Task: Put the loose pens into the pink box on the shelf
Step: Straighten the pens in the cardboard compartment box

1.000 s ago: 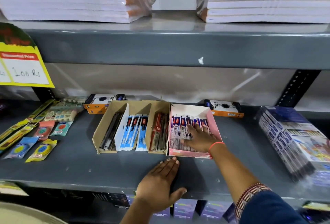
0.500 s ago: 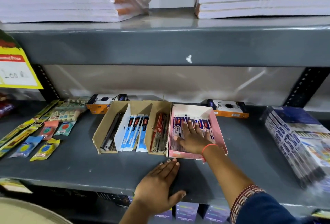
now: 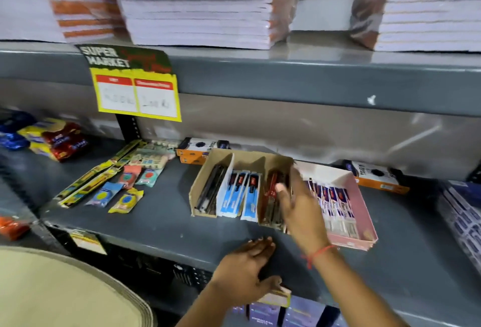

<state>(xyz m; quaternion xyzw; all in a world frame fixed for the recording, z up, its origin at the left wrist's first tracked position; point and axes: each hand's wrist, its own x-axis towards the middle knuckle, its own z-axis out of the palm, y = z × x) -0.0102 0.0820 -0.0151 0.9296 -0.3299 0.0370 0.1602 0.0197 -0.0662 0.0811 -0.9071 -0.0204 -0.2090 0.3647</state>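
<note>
The pink box (image 3: 363,207) lies on the grey shelf (image 3: 161,225), right of centre, with a row of packaged pens (image 3: 330,196) in it. My right hand (image 3: 299,204) hovers over the gap between the pink box and the brown cardboard tray (image 3: 197,186), fingers spread and blurred, holding nothing that I can see. Its fingertips are over the tray's right compartment of red pens (image 3: 272,191). My left hand (image 3: 244,272) rests flat on the shelf's front edge, fingers apart, holding nothing.
The tray also holds dark pens (image 3: 209,192) and blue-packed pens (image 3: 240,194). Orange-black boxes (image 3: 197,151) (image 3: 377,175) stand behind. Small packets (image 3: 125,188) lie at the left, a stack of packs (image 3: 463,217) at the right. A price sign (image 3: 138,92) hangs from the upper shelf holding notebook stacks (image 3: 197,3).
My right hand has lifted off the pens in the pink box and swung left toward the cardboard tray. The camera has turned left. My left hand has stayed on the shelf edge.
</note>
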